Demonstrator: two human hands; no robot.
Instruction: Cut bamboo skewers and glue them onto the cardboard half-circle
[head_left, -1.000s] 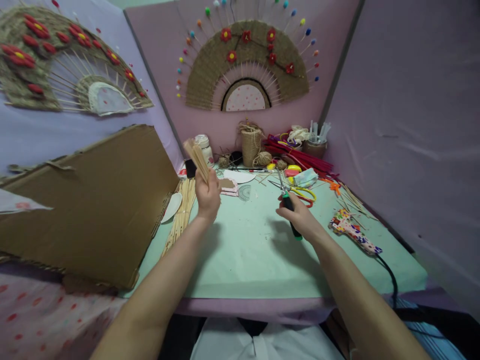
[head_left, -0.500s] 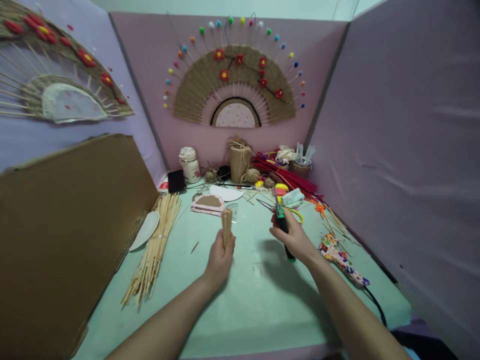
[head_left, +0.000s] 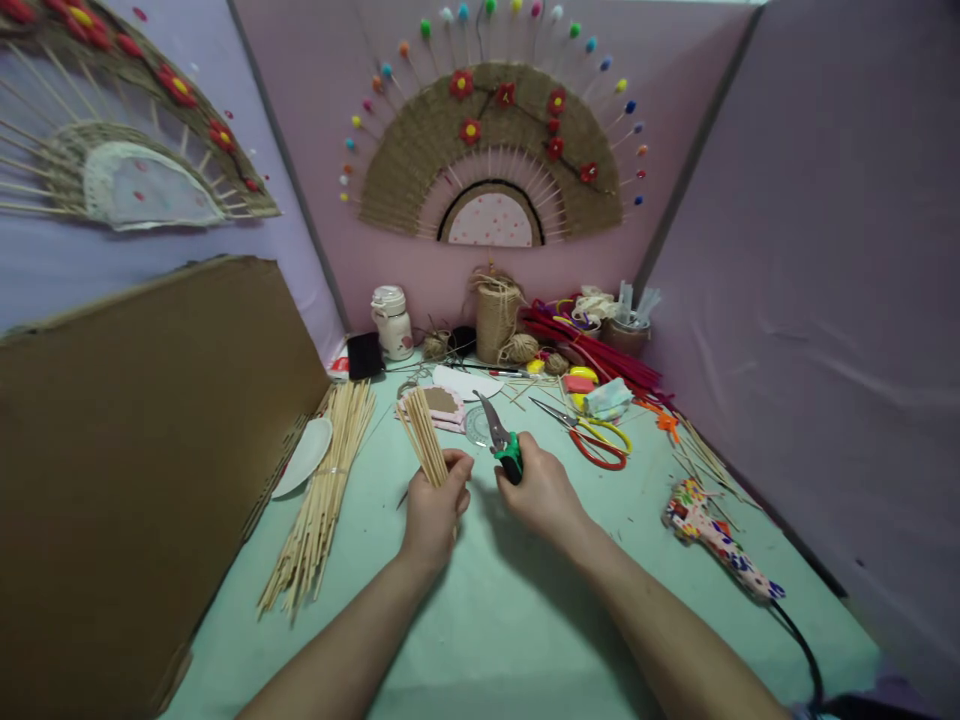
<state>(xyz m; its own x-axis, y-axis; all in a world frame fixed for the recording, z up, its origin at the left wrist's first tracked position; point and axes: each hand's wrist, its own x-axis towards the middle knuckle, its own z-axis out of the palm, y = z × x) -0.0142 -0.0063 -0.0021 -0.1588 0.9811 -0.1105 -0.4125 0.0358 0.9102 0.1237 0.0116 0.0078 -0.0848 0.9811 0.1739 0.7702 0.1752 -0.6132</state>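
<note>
My left hand (head_left: 433, 510) is closed around a small bundle of short wooden sticks (head_left: 422, 446) that points up and away, above the mint-green table (head_left: 510, 620). My right hand (head_left: 541, 492) grips green-handled cutters (head_left: 501, 438) whose closed blades point up-left, close to the bundle. The two hands sit side by side at the table's middle, almost touching.
A long bundle of bamboo sticks (head_left: 324, 495) and a white plate (head_left: 304, 455) lie at the left beside a leaning cardboard sheet (head_left: 142, 440). Yellow-and-red scissors (head_left: 592, 438), a patterned glue gun (head_left: 716, 540), twine spools (head_left: 497, 318), a white jar (head_left: 391, 321) and craft bits crowd the back.
My right hand has swung the cutters left toward the stick bundle. My left hand has tilted the bundle so its length shows. The hands are now closer together.
</note>
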